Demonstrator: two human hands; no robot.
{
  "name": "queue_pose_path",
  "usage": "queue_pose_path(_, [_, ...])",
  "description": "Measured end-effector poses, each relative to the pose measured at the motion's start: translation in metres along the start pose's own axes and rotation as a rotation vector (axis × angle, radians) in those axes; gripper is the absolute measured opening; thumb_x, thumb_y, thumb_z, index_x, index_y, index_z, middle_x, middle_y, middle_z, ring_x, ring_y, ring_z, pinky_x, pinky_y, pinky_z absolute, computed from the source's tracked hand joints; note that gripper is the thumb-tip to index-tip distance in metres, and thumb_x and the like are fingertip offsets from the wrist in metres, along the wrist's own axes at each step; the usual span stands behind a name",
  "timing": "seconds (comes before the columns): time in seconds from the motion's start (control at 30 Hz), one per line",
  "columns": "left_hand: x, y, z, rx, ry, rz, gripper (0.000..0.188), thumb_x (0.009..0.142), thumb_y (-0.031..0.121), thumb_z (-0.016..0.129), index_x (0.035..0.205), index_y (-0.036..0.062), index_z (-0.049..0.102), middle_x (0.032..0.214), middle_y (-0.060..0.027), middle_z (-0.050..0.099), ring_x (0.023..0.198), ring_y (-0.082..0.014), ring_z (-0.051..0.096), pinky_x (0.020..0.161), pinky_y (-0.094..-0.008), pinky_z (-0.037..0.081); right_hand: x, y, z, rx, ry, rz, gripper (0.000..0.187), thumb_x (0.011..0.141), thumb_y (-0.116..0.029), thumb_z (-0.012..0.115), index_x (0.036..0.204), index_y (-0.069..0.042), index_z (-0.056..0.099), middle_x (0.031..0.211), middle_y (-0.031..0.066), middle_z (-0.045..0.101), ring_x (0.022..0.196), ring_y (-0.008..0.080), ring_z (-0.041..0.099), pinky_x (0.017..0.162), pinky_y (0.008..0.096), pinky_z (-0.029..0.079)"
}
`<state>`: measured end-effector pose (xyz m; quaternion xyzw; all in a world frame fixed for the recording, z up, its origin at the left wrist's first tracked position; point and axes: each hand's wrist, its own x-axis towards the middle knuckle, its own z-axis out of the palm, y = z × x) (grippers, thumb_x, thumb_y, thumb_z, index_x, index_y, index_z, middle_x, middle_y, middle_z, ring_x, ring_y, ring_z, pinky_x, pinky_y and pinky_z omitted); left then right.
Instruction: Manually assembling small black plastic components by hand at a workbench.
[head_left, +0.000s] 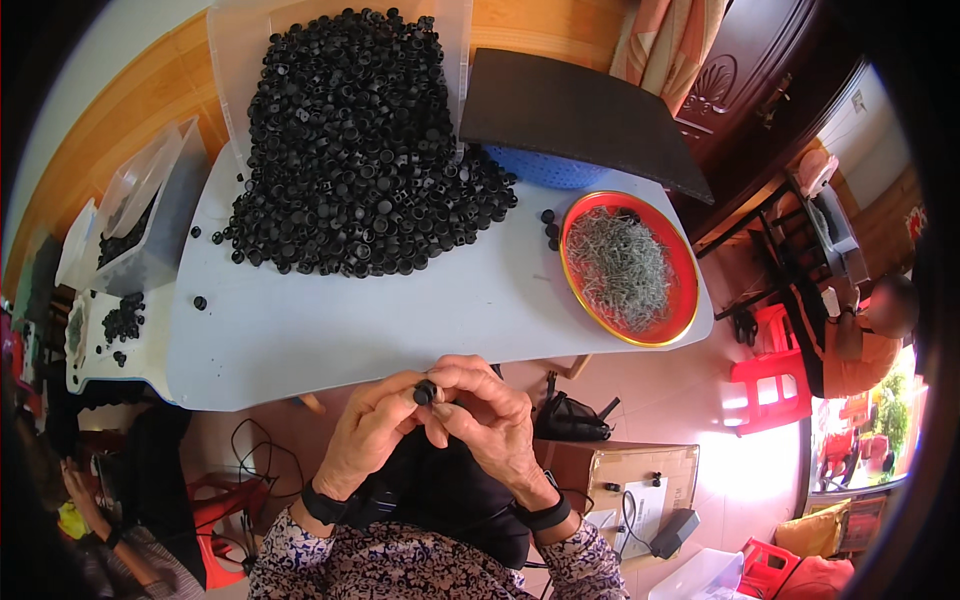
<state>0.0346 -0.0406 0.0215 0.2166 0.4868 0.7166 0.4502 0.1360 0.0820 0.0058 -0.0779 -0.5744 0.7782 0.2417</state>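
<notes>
1. Head view: two hands meet at the near edge of the white tabletop [330,340], both pinching one small black round plastic cap [425,392] just off the table edge, over the lap.
2. Left hand [368,432]: palm turned inward, thumb and forefinger closed on the cap from the left; black wristband at the wrist.
3. Right hand [487,420]: fingers curled over the top, thumb tip under the cap, fingertips clamped on it from the right; black wristband too. Both forearms come up from the lower edge in patterned sleeves.
4. One big heap of black plastic caps [355,150] at the far middle of the table, too many to count, spilling from one clear plastic bin [232,60].
5. One round red tray with a yellow rim [683,262] at the right, filled with thin grey metal pins [618,268], uncountable.
6. Three or so loose caps sit between heap and tray; a few more stray at the left.
7. One dark flat board [580,110] lies over a blue basket [545,168].
8. One clear box [150,210] at the left holds more caps.
</notes>
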Motion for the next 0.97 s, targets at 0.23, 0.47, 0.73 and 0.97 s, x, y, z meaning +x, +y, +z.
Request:
queue_pose_path(0.23, [0.000,-0.008,-0.005,0.159,-0.009,0.043,0.029,0.097,0.018,0.043,0.108,-0.0021,0.061,0.084,-0.0036,0.063,0.068,-0.0076,0.058,0.060,-0.0208,0.041,0.001,0.003,0.000,0.025,0.020,-0.003,0.024,0.085,0.005,0.062,0.109,0.003,0.065,0.112,0.0083,0.057,0.087,0.0119,0.058,0.077,0.0256,0.049])
queue_pose_path(0.47, [-0.005,0.001,0.001,0.590,0.029,0.144,0.027,0.095,0.017,0.048,0.108,-0.0034,0.059,0.082,-0.0029,0.062,0.071,-0.0095,0.057,0.066,-0.0225,0.044,-0.003,0.006,-0.005,0.039,0.025,0.001,0.025,0.087,0.006,0.061,0.111,0.003,0.065,0.117,0.0102,0.057,0.085,0.0104,0.056,0.071,0.0241,0.048])
queue_pose_path(0.73, [-0.003,0.004,0.009,0.673,0.064,0.243,0.024,0.093,0.010,0.050,0.111,-0.0034,0.058,0.077,-0.0068,0.063,0.068,-0.0106,0.058,0.061,-0.0243,0.046,-0.005,0.006,-0.003,-0.044,0.072,-0.028,0.026,0.085,0.009,0.059,0.110,0.003,0.065,0.116,0.0105,0.057,0.089,0.0138,0.059,0.082,0.0263,0.054])
queue_pose_path(0.97, [-0.004,0.001,0.007,0.652,0.082,0.231,0.023,0.093,0.009,0.050,0.112,-0.0025,0.058,0.078,-0.0070,0.063,0.070,-0.0117,0.059,0.063,-0.0245,0.047,-0.005,-0.008,-0.013,-0.499,-0.032,-0.177,0.030,0.084,0.003,0.064,0.113,-0.006,0.066,0.117,0.0099,0.056,0.093,0.0208,0.062,0.083,0.0316,0.054])
